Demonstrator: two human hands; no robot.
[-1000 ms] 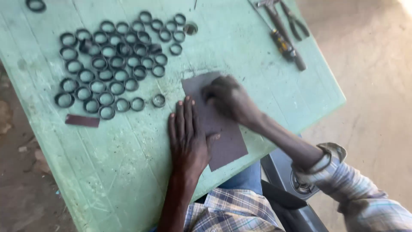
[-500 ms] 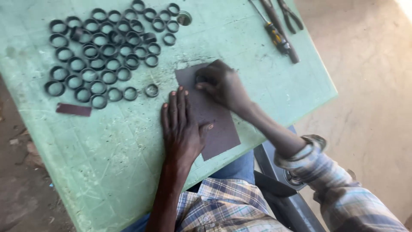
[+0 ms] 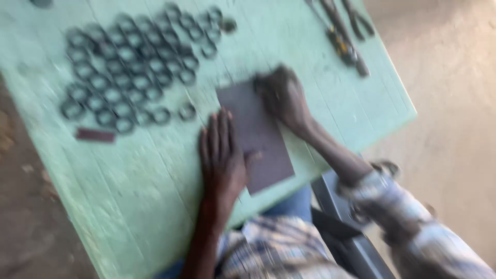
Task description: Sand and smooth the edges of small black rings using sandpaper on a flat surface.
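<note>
Head view, blurred: at frame centre our left hand (image 3: 223, 157) lies flat, fingers spread, on a dark abrasive sheet (image 3: 256, 134). Our right hand (image 3: 283, 95) presses curled fingers onto its upper end; whether they grip something we cannot tell. Dark rings (image 3: 134, 67) cluster upper left.

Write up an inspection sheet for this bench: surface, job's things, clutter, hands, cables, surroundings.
Surface: pale green wooden table, paint worn.
Job's things: dark grey sheet lying flat at the near edge; whether a small part sits under the right hand is too blurred to tell.
Clutter: many dark rings grouped at the far left; a small dark strip near them; pliers at the far right.
Hands: left hand flat, thumb on the sheet's left edge; right hand pressing on the sheet's far end.
Cables: nothing seen.
Surroundings: bare sandy ground; part of a grey chair frame.
</note>
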